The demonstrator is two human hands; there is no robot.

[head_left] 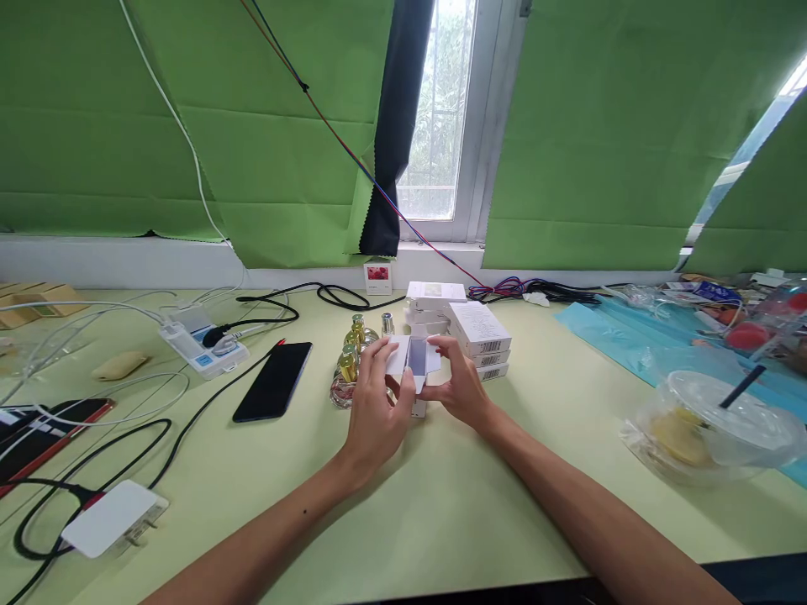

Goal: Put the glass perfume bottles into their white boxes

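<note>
A small white box [417,358] with its top flaps spread is held between both hands at the middle of the table. My left hand [380,403] grips its left side, the thumb at the near flap. On the right side, my right hand [459,382] pinches the box and a flap. Just left of the box stand several glass bottles with gold and silver tops [348,363]. Stacked white boxes [479,329] lie behind my right hand, with another white stack [435,294] farther back. Part of a white box shows below my hands.
A black phone [273,381], a power strip [203,344], cables and a white charger [115,518] lie left on the table [441,521]. At right are a lidded plastic cup [719,420] and blue sheeting [605,336]. A small box [377,277] stands by the wall.
</note>
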